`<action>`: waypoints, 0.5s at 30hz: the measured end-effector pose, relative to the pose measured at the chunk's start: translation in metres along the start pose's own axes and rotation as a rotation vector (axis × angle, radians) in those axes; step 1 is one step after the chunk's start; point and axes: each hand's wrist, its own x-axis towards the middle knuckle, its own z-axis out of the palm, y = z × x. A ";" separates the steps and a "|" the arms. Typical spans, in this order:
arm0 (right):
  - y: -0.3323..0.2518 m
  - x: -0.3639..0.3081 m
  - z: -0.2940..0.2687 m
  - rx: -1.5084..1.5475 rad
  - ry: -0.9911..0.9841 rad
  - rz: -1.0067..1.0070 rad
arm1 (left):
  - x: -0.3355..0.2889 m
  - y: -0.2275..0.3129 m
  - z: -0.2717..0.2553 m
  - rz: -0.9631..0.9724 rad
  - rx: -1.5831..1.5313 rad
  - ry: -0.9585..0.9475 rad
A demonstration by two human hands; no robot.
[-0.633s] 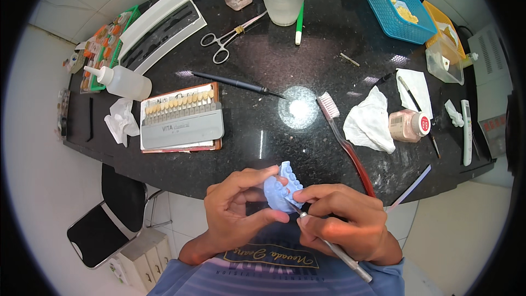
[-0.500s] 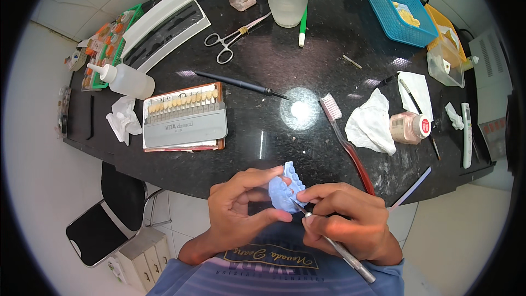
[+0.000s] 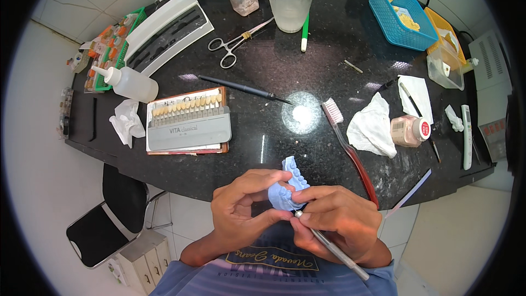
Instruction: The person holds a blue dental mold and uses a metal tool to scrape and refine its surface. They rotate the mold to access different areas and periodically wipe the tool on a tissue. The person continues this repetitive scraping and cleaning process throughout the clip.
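Observation:
A light blue dental cast [image 3: 283, 196] with a row of moulded teeth is pinched between the thumb and fingers of my left hand [image 3: 241, 201], over the table's near edge. My right hand [image 3: 342, 220] grips a silver metal-handled carving knife [image 3: 335, 254] like a pen. The knife's tip reaches the near side of the cast, and the tip itself is mostly hidden there. Fingers of my right hand also rest against the cast's right side.
On the dark table [image 3: 257, 120] lie a tooth shade guide [image 3: 189, 129], a dark pen-like tool [image 3: 241, 87], scissor-handled forceps [image 3: 230, 49] and a red toothbrush [image 3: 350, 151]. Crumpled tissue [image 3: 372, 126] and a pink powder jar [image 3: 406, 130] are at right. A water cup [image 3: 289, 5] stands behind.
The cast has tilted in my left hand. My right hand has shifted slightly left, and the knife's tip has moved lower along the cast's near side. The whole view has shifted a little.

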 end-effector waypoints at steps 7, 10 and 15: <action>-0.002 -0.001 0.002 -0.007 0.005 0.016 | 0.000 -0.003 -0.001 0.047 -0.058 -0.011; 0.000 -0.003 0.003 0.035 0.003 0.007 | -0.001 -0.003 -0.001 0.045 -0.064 -0.005; -0.001 -0.004 0.001 0.028 -0.022 0.008 | 0.000 -0.002 -0.001 0.033 -0.058 -0.008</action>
